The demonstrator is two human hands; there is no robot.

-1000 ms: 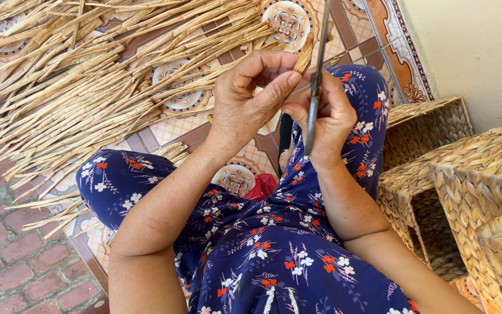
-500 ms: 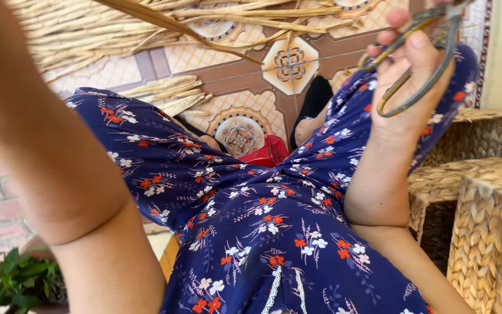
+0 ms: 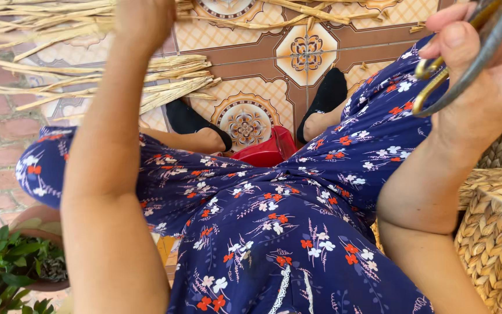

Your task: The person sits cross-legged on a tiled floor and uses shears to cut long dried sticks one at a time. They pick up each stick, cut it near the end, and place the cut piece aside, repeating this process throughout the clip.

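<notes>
- Scissors (image 3: 476, 49) at two o'clock, dull grey metal with brass-coloured loop handles, blades running out past the top edge.
- Right hand (image 3: 483, 75) closed around the scissor handles, thumb laid over the upper loop.
- Left hand (image 3: 141, 20) at eleven o'clock, raised among dried straw stalks (image 3: 97, 70); fingers cut off by the top edge, so cannot tell whether clenched or loose.
- Straw pale tan, flat and split, lying in loose bundles across the patterned floor tiles (image 3: 297, 52) from nine to twelve o'clock.
- Blue floral dress (image 3: 274, 232) filling the centre; black slippers (image 3: 326, 96) at twelve o'clock, a red item (image 3: 265, 152) between them.
- Woven baskets (image 3: 495, 232) at four o'clock, insides not visible.
- Potted green plant (image 3: 6, 261) at eight o'clock.
</notes>
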